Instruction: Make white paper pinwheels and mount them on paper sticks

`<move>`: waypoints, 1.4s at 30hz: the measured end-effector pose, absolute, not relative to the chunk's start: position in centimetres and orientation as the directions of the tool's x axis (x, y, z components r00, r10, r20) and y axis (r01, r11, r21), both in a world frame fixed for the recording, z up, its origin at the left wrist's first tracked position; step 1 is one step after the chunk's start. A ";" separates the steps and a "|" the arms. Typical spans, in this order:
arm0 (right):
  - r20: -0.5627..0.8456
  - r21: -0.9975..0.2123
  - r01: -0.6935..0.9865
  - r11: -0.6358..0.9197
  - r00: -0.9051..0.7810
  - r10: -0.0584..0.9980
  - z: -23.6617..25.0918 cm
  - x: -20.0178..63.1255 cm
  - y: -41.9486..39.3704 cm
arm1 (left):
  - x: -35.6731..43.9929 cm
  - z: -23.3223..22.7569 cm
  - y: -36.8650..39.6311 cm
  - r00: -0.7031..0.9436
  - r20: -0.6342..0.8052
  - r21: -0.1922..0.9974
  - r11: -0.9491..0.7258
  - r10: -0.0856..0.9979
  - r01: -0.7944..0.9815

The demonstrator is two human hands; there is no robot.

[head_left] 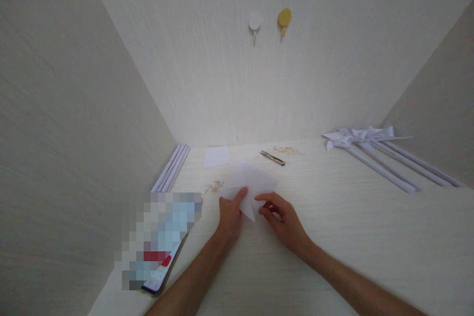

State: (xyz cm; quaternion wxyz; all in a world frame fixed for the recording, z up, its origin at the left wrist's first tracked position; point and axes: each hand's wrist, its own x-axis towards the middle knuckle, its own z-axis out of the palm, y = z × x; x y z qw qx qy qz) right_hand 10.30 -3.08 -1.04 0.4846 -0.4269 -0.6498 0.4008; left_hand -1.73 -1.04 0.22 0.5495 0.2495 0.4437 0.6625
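So the white sheet of paper point(244, 177) is right in the middle, held up over the near-centre of the table point(333, 237), and it sits like a diamond: one corner aims away toward the back wall point(222, 84), one goes off to the right, and a sharp flap tip points back at the person, leaning slightly right. Its length and width look pretty close, so I can't really call a long axis for the whole sheet, but that pointy flap runs front to back. There's a narrow gap or fold line by the flap, can't tell which. Left hand point(230, 215) has it clamped, thumb flat on top and the other fingers tucked underneath out of sight. Right hand point(277, 215) is loosely curled, index and thumb a little apart at the right near edge; can't tell if they're actually pinching anything. The tabletop is pale with faint streaky grain and a couple of brownish scuffs point(215, 186). Toward the back there's a smaller paper piece point(217, 157) and some thread snips point(273, 158), blades pointing left. Bundle of white rods point(171, 168) by the left wall point(92, 108), a phone point(157, 282) nearer the person and mostly pixelated, and pointy folded paper shapes point(357, 136) on white sticks point(385, 170) over by the right wall point(440, 79). Up on the back wall: a white hook point(254, 23) and a yellow hook point(285, 18), side by side.
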 end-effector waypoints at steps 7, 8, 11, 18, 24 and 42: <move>0.312 -0.921 0.212 0.327 -0.101 0.945 -1.1 10.5 -2.5 | -1.8 0.0 -1.0 -0.302 -0.166 0.891 0.012 0.939 -0.455; 0.316 -0.920 0.213 0.328 -0.091 0.944 -1.0 10.5 -2.6 | -1.8 0.1 -1.0 -0.295 -0.168 0.891 0.017 0.941 -0.454; 0.298 -0.936 0.167 0.311 -0.094 0.950 -0.7 10.4 -2.7 | -1.7 0.2 -1.1 -0.266 -0.161 0.891 0.024 0.950 -0.453; 0.136 -0.991 -0.018 0.135 -0.081 0.987 -0.6 10.4 -2.1 | -1.7 0.1 -1.1 -0.260 -0.165 0.899 0.037 0.951 -0.436; 0.136 -0.990 -0.041 0.136 0.014 0.991 -0.5 10.7 -1.7 | -1.6 -0.6 -1.2 -0.210 -0.159 0.931 0.076 0.965 -0.356; 0.041 -0.998 -0.037 0.047 0.138 0.990 -0.3 10.7 -1.6 | -1.3 -0.3 -1.8 -0.085 -0.115 0.973 0.095 0.990 -0.208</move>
